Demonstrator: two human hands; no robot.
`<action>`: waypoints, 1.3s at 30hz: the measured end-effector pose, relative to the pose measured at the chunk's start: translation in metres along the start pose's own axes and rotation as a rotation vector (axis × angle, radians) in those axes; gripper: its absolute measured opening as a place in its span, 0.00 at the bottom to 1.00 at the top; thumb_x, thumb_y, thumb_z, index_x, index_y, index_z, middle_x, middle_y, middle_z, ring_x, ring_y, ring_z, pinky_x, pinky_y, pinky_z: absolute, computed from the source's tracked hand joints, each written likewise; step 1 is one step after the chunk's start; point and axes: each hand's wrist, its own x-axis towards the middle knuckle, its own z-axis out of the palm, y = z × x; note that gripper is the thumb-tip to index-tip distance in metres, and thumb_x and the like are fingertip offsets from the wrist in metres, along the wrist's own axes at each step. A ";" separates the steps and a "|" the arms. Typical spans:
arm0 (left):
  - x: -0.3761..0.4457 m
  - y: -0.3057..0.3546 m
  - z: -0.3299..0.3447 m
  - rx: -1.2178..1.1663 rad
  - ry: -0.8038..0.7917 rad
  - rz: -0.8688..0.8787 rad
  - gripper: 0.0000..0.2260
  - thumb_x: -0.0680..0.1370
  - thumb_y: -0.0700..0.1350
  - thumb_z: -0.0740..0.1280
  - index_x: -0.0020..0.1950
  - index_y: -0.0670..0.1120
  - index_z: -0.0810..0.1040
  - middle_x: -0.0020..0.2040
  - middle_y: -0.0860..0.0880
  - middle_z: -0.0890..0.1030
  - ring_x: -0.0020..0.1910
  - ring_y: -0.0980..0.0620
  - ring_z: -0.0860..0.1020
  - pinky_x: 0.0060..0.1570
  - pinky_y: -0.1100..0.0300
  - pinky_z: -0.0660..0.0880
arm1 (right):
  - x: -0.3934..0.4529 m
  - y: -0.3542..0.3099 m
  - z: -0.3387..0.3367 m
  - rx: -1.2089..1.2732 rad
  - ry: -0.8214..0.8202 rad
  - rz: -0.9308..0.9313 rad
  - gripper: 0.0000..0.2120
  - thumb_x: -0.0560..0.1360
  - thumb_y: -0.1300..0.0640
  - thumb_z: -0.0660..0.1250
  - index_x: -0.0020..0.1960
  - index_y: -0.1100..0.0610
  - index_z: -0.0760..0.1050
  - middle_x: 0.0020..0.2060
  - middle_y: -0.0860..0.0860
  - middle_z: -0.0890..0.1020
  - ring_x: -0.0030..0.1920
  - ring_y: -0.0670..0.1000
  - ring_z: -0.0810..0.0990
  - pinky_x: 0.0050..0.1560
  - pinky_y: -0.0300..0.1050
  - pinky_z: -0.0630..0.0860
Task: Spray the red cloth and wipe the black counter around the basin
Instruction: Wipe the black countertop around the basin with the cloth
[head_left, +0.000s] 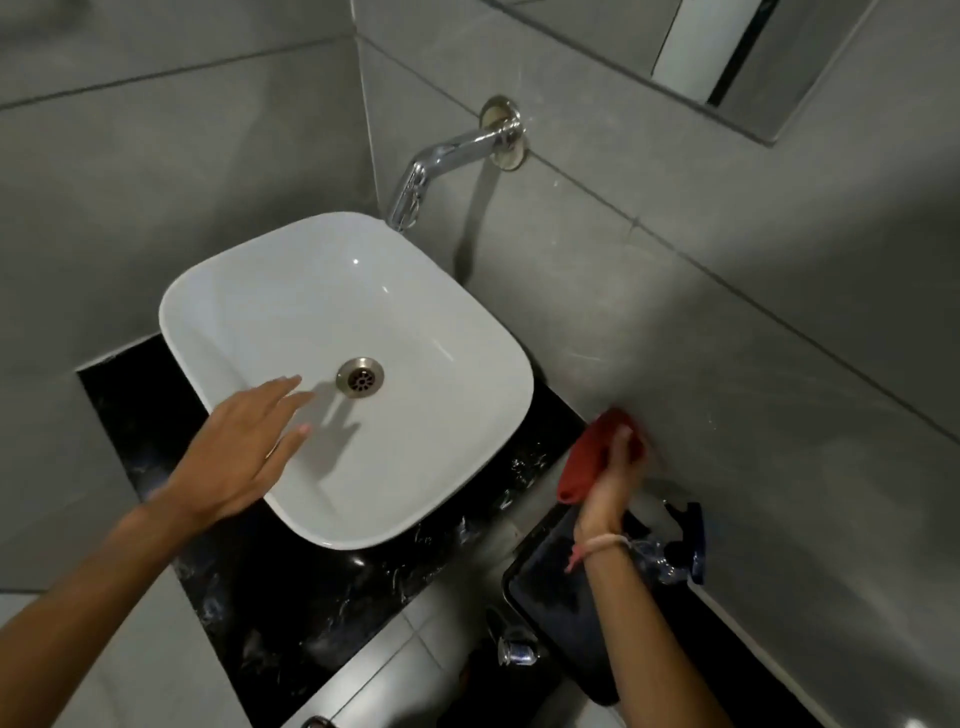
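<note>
Fingers (621, 441) grip red cloth (592, 457) beside basin (467, 415), spray bottle (670, 551) behind.

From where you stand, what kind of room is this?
Most likely a small bathroom or washroom: a white basin sits on a black counter, a chrome wall tap reaches over it, and grey wall tiles and a mirror's corner surround it.

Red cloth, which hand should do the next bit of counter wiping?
Right: the right hand grips the red cloth beside the counter; the left hand is open and empty over the basin.
</note>
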 end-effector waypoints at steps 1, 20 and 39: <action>-0.001 -0.002 0.005 0.000 0.017 -0.011 0.28 0.81 0.58 0.48 0.71 0.44 0.73 0.71 0.42 0.75 0.72 0.42 0.72 0.69 0.43 0.68 | 0.007 0.001 0.011 -0.112 -0.042 -0.077 0.11 0.83 0.49 0.62 0.59 0.54 0.77 0.56 0.56 0.83 0.48 0.42 0.83 0.56 0.54 0.80; 0.004 -0.011 0.022 -0.042 0.172 0.009 0.21 0.80 0.49 0.54 0.71 0.45 0.71 0.66 0.41 0.77 0.69 0.41 0.72 0.64 0.47 0.65 | -0.014 0.071 0.035 -1.076 -0.372 -0.708 0.22 0.77 0.55 0.56 0.66 0.59 0.78 0.72 0.57 0.75 0.75 0.58 0.69 0.79 0.60 0.58; -0.003 -0.010 0.016 0.000 0.106 0.056 0.23 0.80 0.48 0.55 0.73 0.42 0.67 0.68 0.39 0.74 0.71 0.39 0.69 0.67 0.42 0.64 | -0.244 0.114 0.049 -1.017 -0.355 -0.693 0.22 0.79 0.54 0.62 0.72 0.58 0.73 0.73 0.58 0.74 0.74 0.57 0.72 0.75 0.58 0.69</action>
